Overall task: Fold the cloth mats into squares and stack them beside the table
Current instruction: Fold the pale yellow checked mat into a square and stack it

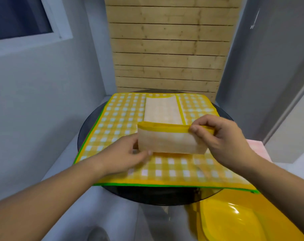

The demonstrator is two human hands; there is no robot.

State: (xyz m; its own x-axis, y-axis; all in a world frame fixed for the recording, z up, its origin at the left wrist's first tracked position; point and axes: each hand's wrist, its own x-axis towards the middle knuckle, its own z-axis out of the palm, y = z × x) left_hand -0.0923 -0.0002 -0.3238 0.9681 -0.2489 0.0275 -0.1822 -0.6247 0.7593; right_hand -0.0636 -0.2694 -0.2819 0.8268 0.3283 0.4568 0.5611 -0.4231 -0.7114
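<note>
**Yellow-hemmed fold could spring open**

At centre frame the folded mat [168, 141] is held just above a green-edged gingham mat [116, 122]. The left hand [128, 153] pinches its lower-left corner and the right hand [220, 136] pinches the top hem. If either pinch loosens, the stiff layers may slide out of square. A round dark glass table [165, 197] sits underneath, with wooden slats [170, 49] at upper centre and a window [21, 16] at upper left.

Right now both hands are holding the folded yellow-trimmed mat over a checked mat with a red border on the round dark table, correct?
Not quite. The head view shows the checked mat has a green border, not red. The rest stands: the left hand and the right hand both hold the folded yellow-trimmed mat over it, on the round dark table.
</note>
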